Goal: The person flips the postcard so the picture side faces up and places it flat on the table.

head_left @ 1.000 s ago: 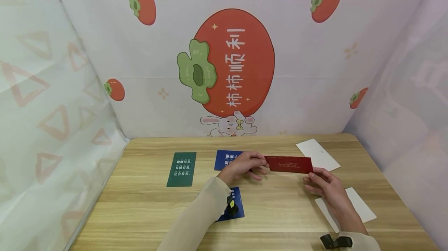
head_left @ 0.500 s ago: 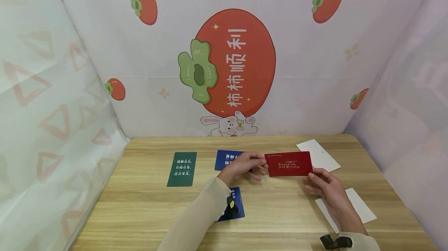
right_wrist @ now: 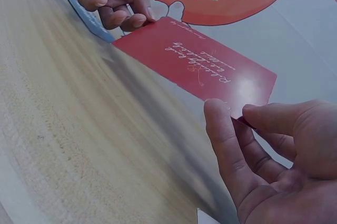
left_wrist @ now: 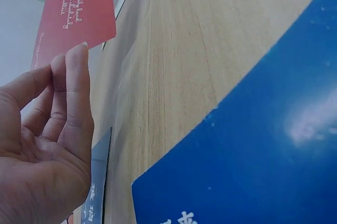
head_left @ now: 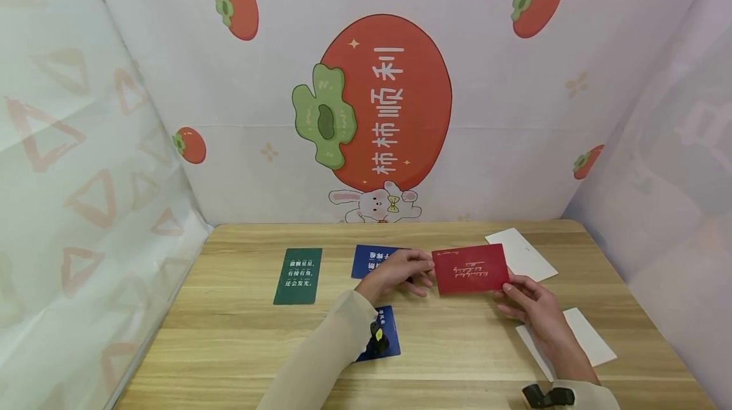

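Note:
A red card with light handwriting-style print is held up over the table by both hands. My left hand pinches its left end between thumb and fingers; my right hand pinches the lower right corner. In the right wrist view the red card spans between the two hands, its printed face showing and a glare near the right end. Behind the left hand lies a blue card, partly covered by it. Under the left forearm sits another blue card, partly hidden by the sleeve.
A green card with white characters lies at the left of the wooden table. On the right are a white card at the back and white paper partly behind the right hand. A printed cloth hangs behind the table.
The red card has tilted so its printed face turns up toward the head camera; it looked narrow before and now shows broad. Both hands have stayed nearly in place.

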Demonstrator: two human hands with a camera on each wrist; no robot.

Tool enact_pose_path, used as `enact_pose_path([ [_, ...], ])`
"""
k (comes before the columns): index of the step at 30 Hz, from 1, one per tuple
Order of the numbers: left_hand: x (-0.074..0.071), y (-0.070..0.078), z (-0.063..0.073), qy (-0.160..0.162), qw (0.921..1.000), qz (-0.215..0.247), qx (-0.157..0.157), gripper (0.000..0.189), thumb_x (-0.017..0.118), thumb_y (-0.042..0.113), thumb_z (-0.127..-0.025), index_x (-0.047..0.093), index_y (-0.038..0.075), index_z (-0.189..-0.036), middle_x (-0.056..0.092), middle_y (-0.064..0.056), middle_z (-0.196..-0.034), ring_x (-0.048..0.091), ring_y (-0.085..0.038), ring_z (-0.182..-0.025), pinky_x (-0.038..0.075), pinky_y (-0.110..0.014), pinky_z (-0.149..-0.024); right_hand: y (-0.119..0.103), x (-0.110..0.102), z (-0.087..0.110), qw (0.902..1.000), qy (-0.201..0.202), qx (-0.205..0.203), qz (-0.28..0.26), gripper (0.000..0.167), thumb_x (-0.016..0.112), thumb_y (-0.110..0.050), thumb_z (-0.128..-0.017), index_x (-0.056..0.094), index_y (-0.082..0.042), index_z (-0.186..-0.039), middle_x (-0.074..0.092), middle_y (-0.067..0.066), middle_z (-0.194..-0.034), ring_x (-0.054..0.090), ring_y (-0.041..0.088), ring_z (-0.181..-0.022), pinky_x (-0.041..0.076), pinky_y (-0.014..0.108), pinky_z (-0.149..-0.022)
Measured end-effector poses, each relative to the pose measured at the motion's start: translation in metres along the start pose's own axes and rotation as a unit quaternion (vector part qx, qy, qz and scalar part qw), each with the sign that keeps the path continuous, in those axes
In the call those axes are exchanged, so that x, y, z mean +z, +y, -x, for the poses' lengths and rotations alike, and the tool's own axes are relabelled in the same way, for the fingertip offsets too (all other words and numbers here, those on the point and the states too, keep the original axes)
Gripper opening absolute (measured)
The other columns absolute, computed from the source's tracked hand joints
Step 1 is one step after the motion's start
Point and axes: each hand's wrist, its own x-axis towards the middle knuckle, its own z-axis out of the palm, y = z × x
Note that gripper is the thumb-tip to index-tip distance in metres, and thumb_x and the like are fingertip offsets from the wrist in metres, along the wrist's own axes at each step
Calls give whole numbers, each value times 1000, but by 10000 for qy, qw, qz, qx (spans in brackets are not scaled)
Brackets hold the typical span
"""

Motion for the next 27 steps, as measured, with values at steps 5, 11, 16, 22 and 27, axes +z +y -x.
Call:
enact_pose_path([
  [5, 1, 0, 2, 17, 10000, -15, -62, 22, 68, 28, -110, 76, 11, -121, 76, -4, -102, 78, -14, -84, 71, -37, -71, 1, 0, 0, 10000, -6, 16, 53, 13, 67, -22, -110, 69, -20, -123, 74, -8, -104, 77, 7, -98, 69, 27, -88],
  [11, 1, 0, 3, 35, 9999, 12, -138, 22, 69, 28, -109, 76, 11, -121, 77, -6, -104, 78, -14, -83, 71, -34, -69, 2, 0, 0, 10000, 7, 21, 63, 16, 68, -23, -110, 66, -20, -126, 75, -8, -103, 77, 7, -97, 69, 27, -87],
  [16, 2, -1, 4, 10, 9999, -4, -138, 23, 68, 29, -110, 75, 11, -121, 80, -6, -104, 79, -14, -82, 71, -34, -69, 2, -1, -1, 10000, -18, -26, -28, 18, 67, -22, -110, 64, -23, -128, 76, -9, -102, 78, 7, -96, 69, 28, -86],
  [22, 2, -2, 4, -37, 9999, -37, -140, 23, 67, 30, -111, 75, 11, -121, 82, -5, -102, 80, -14, -80, 71, -35, -69, 4, -1, -1, 9999, -62, -90, -88, 25, 66, -23, -111, 61, -22, -135, 76, -9, -102, 78, 8, -95, 70, 28, -85],
  [27, 2, -3, 4, -43, 9999, -10, -140, 23, 66, 29, -111, 75, 10, -121, 82, -5, -101, 80, -14, -79, 71, -34, -69, 5, -1, -2, 9996, -146, -195, -120, 27, 65, -20, -112, 59, -19, -138, 78, -8, -103, 78, 9, -94, 70, 29, -84],
])
